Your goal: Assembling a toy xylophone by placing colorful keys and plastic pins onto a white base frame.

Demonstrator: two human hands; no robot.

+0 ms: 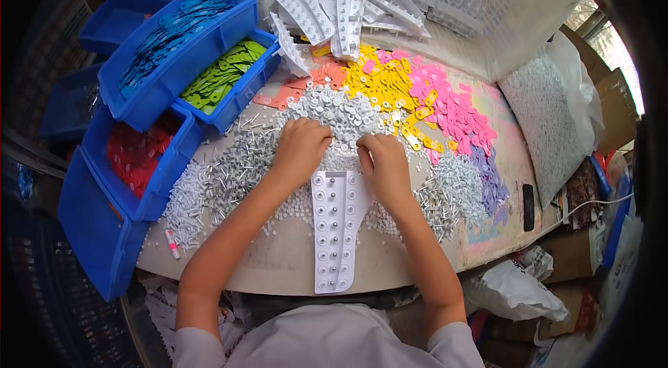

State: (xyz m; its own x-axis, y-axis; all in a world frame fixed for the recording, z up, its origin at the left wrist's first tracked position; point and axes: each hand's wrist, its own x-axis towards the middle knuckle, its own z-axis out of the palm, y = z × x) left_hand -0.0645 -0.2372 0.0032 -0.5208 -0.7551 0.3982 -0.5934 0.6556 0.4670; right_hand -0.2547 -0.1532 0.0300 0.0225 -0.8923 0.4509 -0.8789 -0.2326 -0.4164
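Observation:
A white plastic tray-like piece (335,232) with rows of round sockets and a centre line of metal pins lies on the table in front of me. Beyond its far end, my left hand (300,149) has its fingers curled together at the edge of a heap of small white round caps (327,107). Across a narrow gap, my right hand (386,165) is pinched closed just above the piece's far right corner. Whatever either set of fingertips holds is too small or hidden to make out.
Metal pins (247,159) spread left of my left hand. Yellow (379,79), pink (452,103) and purple (488,176) flat pieces lie to the right. Blue bins (142,204) stand at left; white moulded parts (348,16) are piled behind. A dark phone-like object (528,206) lies near the right edge.

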